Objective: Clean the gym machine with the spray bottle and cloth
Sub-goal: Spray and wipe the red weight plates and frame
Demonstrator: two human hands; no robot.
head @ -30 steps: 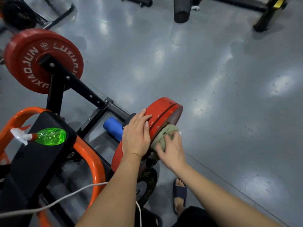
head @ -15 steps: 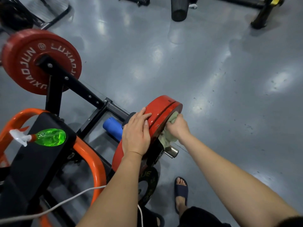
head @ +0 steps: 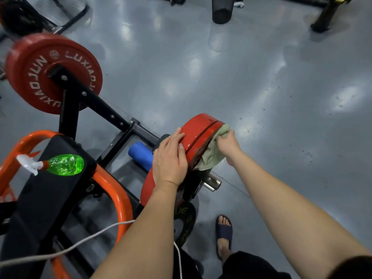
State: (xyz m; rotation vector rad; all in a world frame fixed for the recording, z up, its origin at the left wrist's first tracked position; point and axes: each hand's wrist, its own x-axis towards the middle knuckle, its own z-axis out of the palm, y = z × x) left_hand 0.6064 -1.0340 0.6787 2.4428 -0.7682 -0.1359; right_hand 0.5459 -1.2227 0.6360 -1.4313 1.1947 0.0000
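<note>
Red glossy weight plate (head: 199, 130) | left hand (head: 171, 158) flat, fingers straight on rim | right hand (head: 227, 144) clutches limp green cloth (head: 211, 159)

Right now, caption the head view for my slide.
Left hand rests on the red weight plate while right hand grips a green cloth against its face.

Lettering on two weight plates
The red plate (head: 30, 63) at 10 o'clock reads "LUXIAOJUN" twice around its face; the black plate (head: 184, 224) at 6 o'clock shows only "UE".

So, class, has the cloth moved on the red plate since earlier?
Yes: the cloth slid up the face of the red plate, toward its far rim.
</note>
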